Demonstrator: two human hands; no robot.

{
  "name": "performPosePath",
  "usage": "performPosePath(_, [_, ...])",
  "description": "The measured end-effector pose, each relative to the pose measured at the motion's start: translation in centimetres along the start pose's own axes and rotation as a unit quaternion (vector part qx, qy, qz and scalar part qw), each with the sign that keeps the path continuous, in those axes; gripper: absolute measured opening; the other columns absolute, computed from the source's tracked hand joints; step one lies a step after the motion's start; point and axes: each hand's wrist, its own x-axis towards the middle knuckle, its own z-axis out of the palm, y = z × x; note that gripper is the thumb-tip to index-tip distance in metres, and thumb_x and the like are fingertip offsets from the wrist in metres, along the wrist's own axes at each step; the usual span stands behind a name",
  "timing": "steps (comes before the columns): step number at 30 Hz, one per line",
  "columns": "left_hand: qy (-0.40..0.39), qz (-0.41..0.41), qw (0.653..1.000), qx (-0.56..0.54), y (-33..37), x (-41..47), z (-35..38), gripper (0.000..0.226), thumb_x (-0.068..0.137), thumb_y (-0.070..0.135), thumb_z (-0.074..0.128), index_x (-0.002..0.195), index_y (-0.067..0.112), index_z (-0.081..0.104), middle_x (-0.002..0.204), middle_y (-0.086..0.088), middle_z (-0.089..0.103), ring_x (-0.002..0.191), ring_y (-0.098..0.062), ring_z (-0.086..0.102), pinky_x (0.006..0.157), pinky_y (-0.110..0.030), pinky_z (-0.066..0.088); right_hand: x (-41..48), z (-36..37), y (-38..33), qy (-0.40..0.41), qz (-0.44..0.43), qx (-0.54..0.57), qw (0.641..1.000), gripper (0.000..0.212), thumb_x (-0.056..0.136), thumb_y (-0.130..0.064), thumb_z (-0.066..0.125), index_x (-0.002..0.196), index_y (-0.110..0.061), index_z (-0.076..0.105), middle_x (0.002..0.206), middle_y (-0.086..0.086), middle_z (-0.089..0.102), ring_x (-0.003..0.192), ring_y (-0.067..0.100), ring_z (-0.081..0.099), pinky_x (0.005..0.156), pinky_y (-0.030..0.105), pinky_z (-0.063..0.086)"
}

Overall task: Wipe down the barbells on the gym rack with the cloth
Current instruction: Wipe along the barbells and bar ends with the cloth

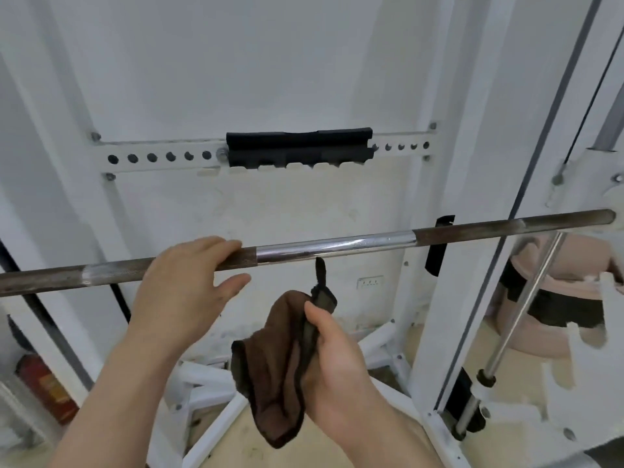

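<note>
A person's left hand (185, 282) is resting on a long steel barbell (334, 244), part rust-brown and part chrome, which is crossing the frame from lower left to upper right. The fingers are lying nearly straight over the bar, with the thumb spread beneath. Just below the bar at centre, the right hand (334, 363) is gripping a crumpled brown terry cloth (273, 373), its folds hanging down. A white-painted steel gym rack (435, 332) is standing behind, with a black foam pad (299, 148) sitting on its perforated crossbar (158, 157).

You have bright, even light and only faint shadows. Glare streaks the chrome middle of the bar (334, 244). Straight lines bow toward your frame edges, and everything looks slightly soft.
</note>
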Motion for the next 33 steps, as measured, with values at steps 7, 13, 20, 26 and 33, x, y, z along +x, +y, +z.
performPosePath(7, [0.041, -0.059, 0.995, -0.067, -1.1, 2.1, 2.5, 0.023, 0.094, 0.023, 0.057, 0.110, 0.032, 0.071, 0.102, 0.010, 0.068, 0.099, -0.018, 0.057, 0.081, -0.038, 0.045, -0.8, -0.2, -0.8, 0.011, -0.071, -0.053, 0.996, 0.025, 0.093, -0.028, 0.059, 0.106, -0.010, 0.071, 0.097, 0.012, 0.075, 0.099, 0.032, 0.070, 0.094, 0.048, 0.053])
performPosePath(13, [-0.007, -0.080, 0.996, -0.022, -1.5, 3.0, 2.3, 0.019, 0.091, 0.016, 0.056, 0.095, 0.027, 0.071, 0.090, 0.001, 0.072, 0.086, -0.028, 0.064, 0.072, -0.037, 0.049, 2.3, 4.8, 1.1, -0.053, -0.441, -0.602, 0.663, 0.054, 0.097, -0.030, 0.038, 0.149, -0.015, 0.034, 0.155, 0.000, 0.032, 0.145, 0.013, 0.022, 0.120, 0.034, 0.020])
performPosePath(20, [-0.075, -0.136, 0.987, -0.043, -1.3, 3.6, 1.4, 0.025, 0.092, 0.018, 0.054, 0.074, 0.033, 0.062, 0.071, 0.011, 0.064, 0.074, -0.019, 0.062, 0.066, -0.025, 0.046, 5.7, 6.2, 2.3, 0.021, -0.431, -0.712, 0.555, 0.069, 0.087, -0.035, 0.019, 0.151, -0.010, 0.027, 0.161, 0.001, 0.021, 0.148, 0.012, 0.010, 0.109, 0.043, 0.038])
performPosePath(26, [0.022, -0.145, 0.975, -0.169, -1.1, 2.8, 1.9, 0.018, 0.090, 0.019, 0.065, 0.103, 0.027, 0.076, 0.103, 0.007, 0.073, 0.092, -0.010, 0.058, 0.079, -0.024, 0.041, 5.1, 0.7, -1.4, 0.195, -0.431, -0.730, 0.494, 0.064, 0.090, -0.027, 0.033, 0.152, -0.013, 0.027, 0.161, -0.002, 0.022, 0.138, 0.021, 0.027, 0.102, 0.039, 0.045])
performPosePath(33, [0.056, -0.136, 0.982, -0.116, -0.1, 2.5, 2.7, 0.023, 0.092, 0.016, 0.059, 0.106, 0.025, 0.075, 0.108, 0.005, 0.071, 0.099, -0.021, 0.061, 0.076, -0.028, 0.041, 4.6, 3.5, -0.8, 0.172, -0.353, -0.742, 0.543, 0.072, 0.094, -0.009, 0.041, 0.155, -0.016, 0.004, 0.163, -0.006, -0.010, 0.112, 0.029, 0.042, 0.079, 0.041, 0.040])
